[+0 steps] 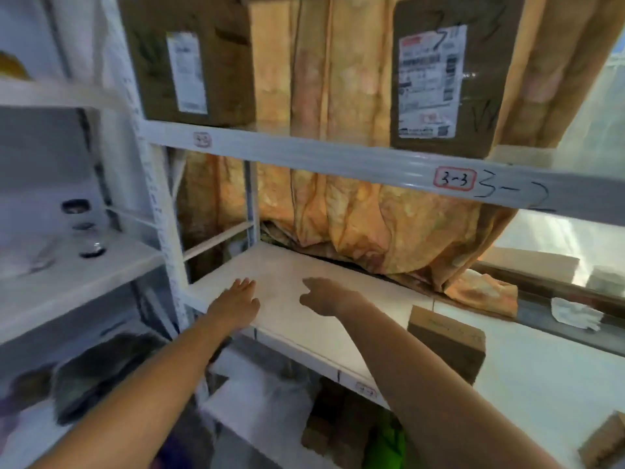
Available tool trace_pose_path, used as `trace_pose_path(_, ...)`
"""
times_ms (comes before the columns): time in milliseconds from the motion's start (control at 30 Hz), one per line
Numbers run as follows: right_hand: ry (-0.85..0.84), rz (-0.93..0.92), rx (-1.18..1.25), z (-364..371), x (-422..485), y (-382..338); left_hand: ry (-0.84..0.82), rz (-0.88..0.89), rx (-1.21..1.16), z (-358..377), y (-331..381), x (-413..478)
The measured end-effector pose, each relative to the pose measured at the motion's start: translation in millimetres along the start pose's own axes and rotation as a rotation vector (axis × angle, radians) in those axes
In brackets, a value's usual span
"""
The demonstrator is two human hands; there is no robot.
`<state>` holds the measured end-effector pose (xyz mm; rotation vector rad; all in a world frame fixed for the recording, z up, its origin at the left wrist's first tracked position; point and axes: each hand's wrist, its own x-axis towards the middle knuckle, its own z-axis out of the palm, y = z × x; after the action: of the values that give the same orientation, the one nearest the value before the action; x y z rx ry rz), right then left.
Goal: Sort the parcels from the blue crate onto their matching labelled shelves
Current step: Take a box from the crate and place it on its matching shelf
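Two empty hands (236, 301) (326, 297), two parcels (189, 62) (439, 79) above

Orange patterned curtain (338, 79) fills the back. Bright window (575, 238) just R of curtain, daylight thru it; dark sill (548, 299) below curtain's R end.

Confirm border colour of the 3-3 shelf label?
Red border, white inside, on the 3-3 label; head view.

Two brown labelled parcels (439, 79) stand upright on the white shelf (304, 154) marked 3-3.
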<state>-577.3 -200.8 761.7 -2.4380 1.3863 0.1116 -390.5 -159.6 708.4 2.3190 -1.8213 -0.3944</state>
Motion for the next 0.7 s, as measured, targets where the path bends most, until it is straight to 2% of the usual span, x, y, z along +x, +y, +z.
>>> trace_pose_path(167,0.117,-0.341,-0.109,-62.5,30.3,-130.5,0.243,-0.206,-0.084,-115.6,-102.5,-66.6)
trace_pose_path(267,0.115,-0.541,-0.103,-70.7,44.0,-215.0,0.358,-0.348,0.036,-162.1,-159.2,-117.8)
trace_pose_path(367,0.122,-0.662,-0.130,-71.9,47.2,-288.8,0.429,-0.489,0.158,-198.1,-211.0,-166.0)
trace_pose_path(533,0.159,-0.784,-0.184,-51.8,49.4,-373.8,0.446,-0.677,0.245,-219.6,-274.7,-238.5)
trace_pose_path(700,0.126,-0.836,-0.212,-24.1,59.6,-426.6,0.419,-0.732,0.251,-215.1,-327.9,-268.2)
